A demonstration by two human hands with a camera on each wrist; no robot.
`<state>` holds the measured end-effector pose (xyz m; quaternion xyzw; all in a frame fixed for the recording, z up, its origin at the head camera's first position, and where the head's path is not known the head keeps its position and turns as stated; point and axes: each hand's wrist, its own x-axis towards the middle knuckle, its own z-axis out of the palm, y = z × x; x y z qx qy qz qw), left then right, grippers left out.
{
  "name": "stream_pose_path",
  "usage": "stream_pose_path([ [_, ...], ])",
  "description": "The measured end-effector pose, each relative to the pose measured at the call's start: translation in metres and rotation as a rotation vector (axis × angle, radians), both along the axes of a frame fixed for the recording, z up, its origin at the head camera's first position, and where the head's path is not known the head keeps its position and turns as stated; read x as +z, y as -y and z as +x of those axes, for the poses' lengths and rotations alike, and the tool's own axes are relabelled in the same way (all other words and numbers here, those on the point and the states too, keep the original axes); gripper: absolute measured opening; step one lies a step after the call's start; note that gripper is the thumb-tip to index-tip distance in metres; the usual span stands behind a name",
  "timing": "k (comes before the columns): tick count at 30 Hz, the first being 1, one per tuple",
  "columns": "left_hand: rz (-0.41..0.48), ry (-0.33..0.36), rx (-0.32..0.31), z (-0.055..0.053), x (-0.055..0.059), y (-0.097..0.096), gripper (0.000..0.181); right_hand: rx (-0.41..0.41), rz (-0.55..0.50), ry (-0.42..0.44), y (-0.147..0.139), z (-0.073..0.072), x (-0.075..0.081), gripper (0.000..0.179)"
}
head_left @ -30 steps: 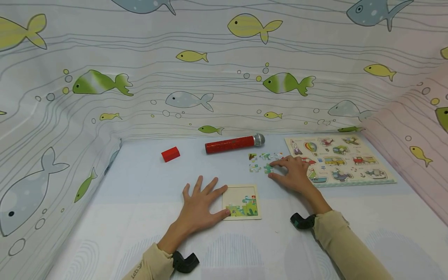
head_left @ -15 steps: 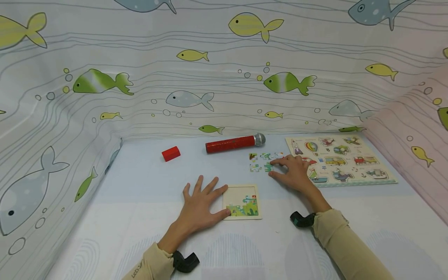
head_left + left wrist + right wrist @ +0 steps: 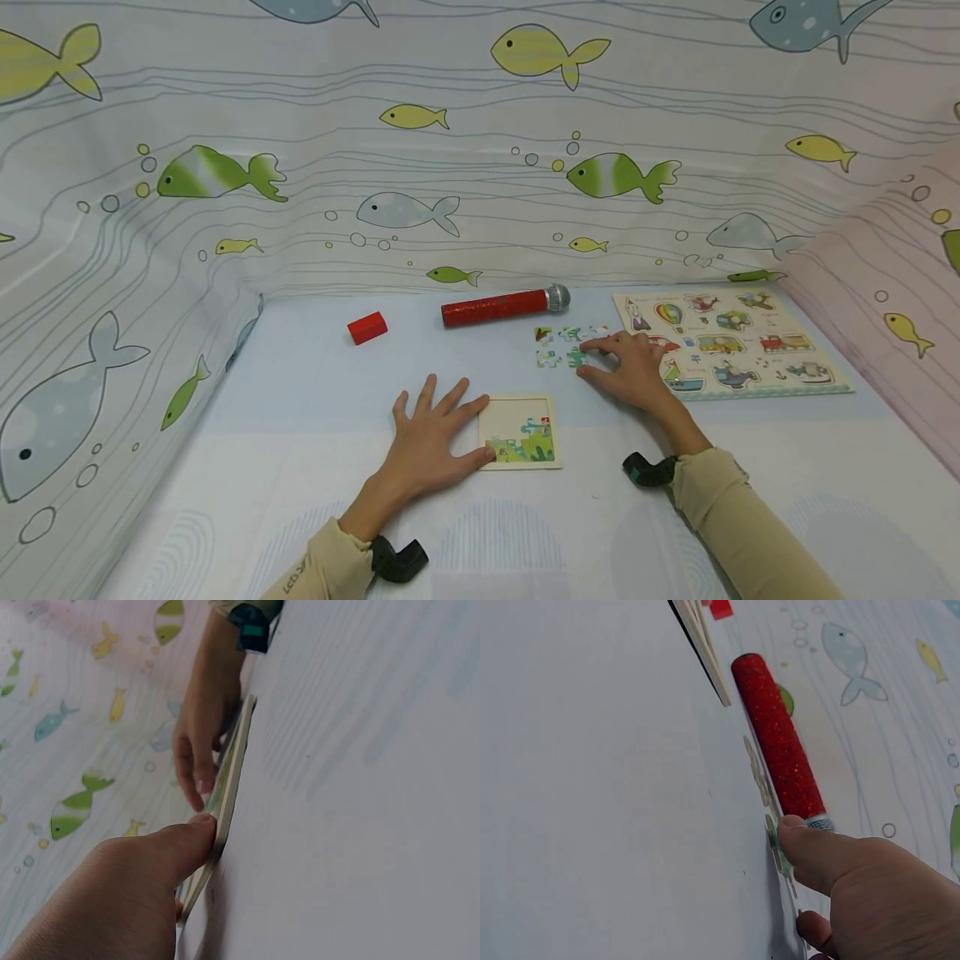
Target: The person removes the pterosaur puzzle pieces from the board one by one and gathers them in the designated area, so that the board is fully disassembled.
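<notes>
In the head view my left hand (image 3: 426,443) lies with fingers spread at the left side of a small square wooden puzzle tray (image 3: 557,433). Its thumb and index fingertip touch the tray's edge, and the left wrist view has the thumb on the rim. Green and blue jigsaw pieces (image 3: 517,450) fill the lower and right part of the tray. Beyond it, my right hand (image 3: 633,368) pinches a green puzzle piece (image 3: 576,358) between thumb and index finger. Several loose pieces (image 3: 547,359) lie around that one, some partly hidden by the hand.
A red microphone (image 3: 495,308) with a silver head lies behind the loose pieces. To its left sits a red block (image 3: 367,328). A large picture board (image 3: 742,342) of vehicles lies at the back right, partly behind my right hand. Fish-printed cloth walls surround the table.
</notes>
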<state>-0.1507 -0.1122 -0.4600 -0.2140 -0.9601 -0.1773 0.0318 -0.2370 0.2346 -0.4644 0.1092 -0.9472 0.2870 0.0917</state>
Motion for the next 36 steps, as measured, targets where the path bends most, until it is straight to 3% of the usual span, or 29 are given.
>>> stream_pose_path([
  [6,-0.002,0.005,0.001,0.0,0.0,0.0,0.073,-0.005,-0.074,-0.016,-0.002,-0.002,-0.002,0.036],
  [13,-0.005,0.005,0.001,-0.002,0.003,0.0,0.073,0.008,-0.233,-0.074,0.0,0.001,0.001,0.014],
  [18,-0.019,0.001,0.003,-0.003,0.003,0.0,0.073,0.026,-0.307,-0.039,0.006,0.009,0.006,0.014],
  [24,-0.017,0.007,0.003,-0.003,0.001,0.0,0.073,0.063,-0.303,0.004,0.012,0.019,0.01,0.018],
  [31,-0.014,0.006,0.002,-0.003,0.0,0.0,0.073,0.173,-0.289,0.025,0.023,0.025,0.011,0.017],
  [36,-0.021,0.003,0.005,-0.002,-0.001,0.0,0.073,0.264,-0.253,0.048,0.033,0.03,0.011,0.006],
])
